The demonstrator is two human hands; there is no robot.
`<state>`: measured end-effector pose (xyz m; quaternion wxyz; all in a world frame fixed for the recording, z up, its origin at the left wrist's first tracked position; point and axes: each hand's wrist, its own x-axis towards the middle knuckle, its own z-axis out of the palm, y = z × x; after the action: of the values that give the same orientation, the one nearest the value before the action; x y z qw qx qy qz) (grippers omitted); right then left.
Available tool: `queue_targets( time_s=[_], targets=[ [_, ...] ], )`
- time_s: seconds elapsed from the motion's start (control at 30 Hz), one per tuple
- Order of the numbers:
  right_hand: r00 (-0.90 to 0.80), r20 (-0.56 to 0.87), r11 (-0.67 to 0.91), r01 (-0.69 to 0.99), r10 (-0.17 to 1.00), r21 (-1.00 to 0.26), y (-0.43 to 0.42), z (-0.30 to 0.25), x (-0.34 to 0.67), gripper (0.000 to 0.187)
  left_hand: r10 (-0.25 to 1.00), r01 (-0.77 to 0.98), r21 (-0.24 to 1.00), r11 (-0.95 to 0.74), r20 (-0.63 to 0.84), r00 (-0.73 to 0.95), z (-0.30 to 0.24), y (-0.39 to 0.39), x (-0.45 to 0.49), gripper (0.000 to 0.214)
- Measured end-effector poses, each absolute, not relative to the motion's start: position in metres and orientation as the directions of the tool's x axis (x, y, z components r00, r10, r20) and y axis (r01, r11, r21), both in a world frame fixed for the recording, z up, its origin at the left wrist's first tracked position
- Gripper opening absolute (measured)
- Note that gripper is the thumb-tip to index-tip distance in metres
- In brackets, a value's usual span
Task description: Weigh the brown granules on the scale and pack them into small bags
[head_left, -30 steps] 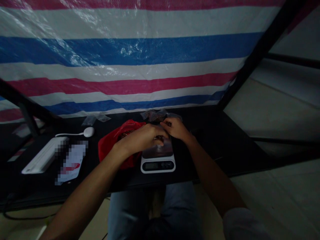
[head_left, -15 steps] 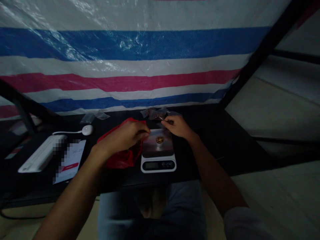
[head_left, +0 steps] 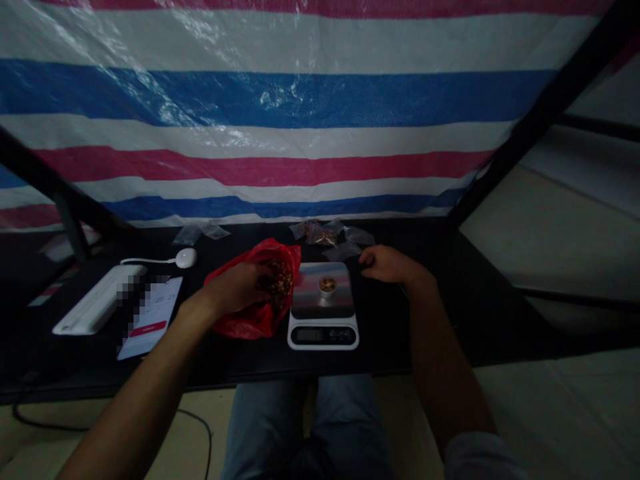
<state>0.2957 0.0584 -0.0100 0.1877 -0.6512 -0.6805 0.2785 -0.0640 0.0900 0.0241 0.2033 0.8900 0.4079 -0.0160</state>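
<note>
My left hand (head_left: 245, 287) reaches into a red plastic bag (head_left: 235, 325), its fingers curled among small brown and golden bits (head_left: 281, 283). What they grip, if anything, is hidden. To the right of the bag stands a white kitchen scale (head_left: 323, 335) with a metal plate and a small display. On its plate sits a small white cup (head_left: 327, 292) filled with similar brownish bits. My right hand (head_left: 383, 265) rests on the table just right of the scale, fingers curled in and nothing visible in them. Close to its fingertips lies a clear plastic bag (head_left: 345, 251).
Filled clear bags (head_left: 323, 233) lie behind the scale; clear bags (head_left: 200, 231) also lie at the back left. A long white device (head_left: 97, 300), a round white piece on a cord (head_left: 186, 258) and a phone-like slab (head_left: 153, 317) occupy the left. Striped sheeting (head_left: 300, 100) hangs behind.
My left hand has moved from the scale's upper left edge back into the red bag. My right hand has drawn away to the right from the clear bags. The view has shifted slightly.
</note>
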Motion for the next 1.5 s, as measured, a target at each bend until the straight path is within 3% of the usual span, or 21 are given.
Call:
queue_targets(
  time_s=[0.1, 0.17, 0.27, 0.33, 0.43, 0.7, 0.93, 1.2, 1.5],
  targets=[
    [-0.033, -0.144, -0.061, 0.800, 0.989, -0.597, 0.055, -0.009, 0.298, 0.025, 0.725, 0.759, 0.321, -0.567, -0.243, 0.645, 0.032, 0.087, -0.060, 0.026],
    [-0.073, -0.109, -0.017, 0.750, 0.991, -0.662, 0.054, -0.004, 0.297, 0.022, 0.722, 0.746, 0.315, -0.586, -0.216, 0.658, 0.035, 0.086, -0.060, 0.026],
    [-0.193, 0.064, 0.160, 0.538, 0.979, -0.828, 0.050, 0.009, 0.285, 0.010, 0.702, 0.713, 0.342, -0.612, -0.179, 0.689, 0.037, 0.086, -0.062, 0.026],
    [-0.274, 0.148, 0.246, 0.369, 0.950, -0.896, 0.045, 0.018, 0.272, 0.016, 0.700, 0.702, 0.369, -0.609, -0.166, 0.695, 0.038, 0.087, -0.063, 0.025],
    [-0.409, 0.149, 0.268, 0.251, 0.900, -0.930, 0.038, 0.029, 0.252, 0.018, 0.710, 0.695, 0.400, -0.597, -0.140, 0.690, 0.039, 0.087, -0.063, 0.025],
    [-0.542, 0.140, 0.381, 0.363, 0.829, -0.850, 0.033, 0.036, 0.234, 0.013, 0.653, 0.567, 0.513, -0.645, -0.016, 0.757, 0.055, 0.077, -0.050, 0.019],
    [-0.336, 0.232, 0.338, 0.300, 0.913, -0.892, 0.047, 0.023, 0.239, 0.019, 0.530, 0.382, 0.532, -0.756, 0.154, 0.834, 0.072, 0.064, -0.004, 0.016],
    [-0.399, 0.186, 0.307, 0.267, 0.898, -0.913, 0.050, 0.020, 0.244, 0.016, 0.405, 0.289, 0.528, -0.799, 0.116, 0.907, 0.065, 0.060, 0.023, 0.018],
    [-0.591, 0.017, 0.192, 0.234, 0.806, -0.953, 0.045, 0.017, 0.254, 0.019, 0.496, 0.324, 0.646, -0.692, 0.099, 0.862, 0.061, 0.057, 0.019, 0.023]
  ],
)
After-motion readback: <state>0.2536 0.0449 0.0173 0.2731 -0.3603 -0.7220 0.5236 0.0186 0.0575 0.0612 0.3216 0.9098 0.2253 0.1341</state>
